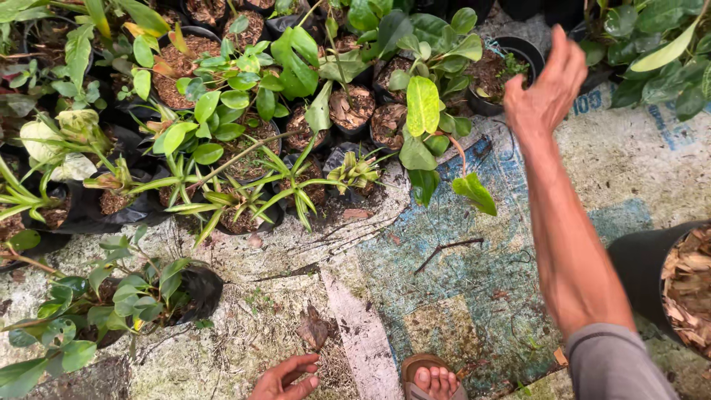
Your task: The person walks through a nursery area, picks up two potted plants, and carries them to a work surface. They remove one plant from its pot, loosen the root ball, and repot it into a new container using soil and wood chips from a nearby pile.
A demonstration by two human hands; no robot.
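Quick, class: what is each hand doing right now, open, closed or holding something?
Left hand: open, palm up, empty, low near the ground.
Right hand: open, empty, stretched toward a black pot.

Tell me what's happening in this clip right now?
A person stands over a crowd of potted plants set on a worn, painted mat. The right hand is stretched out, fingers loose and holding nothing, just short of a small black pot at the back. The left hand hangs open and empty low down, near a sandalled foot. A larger pot of dry leaves sits at the right edge.
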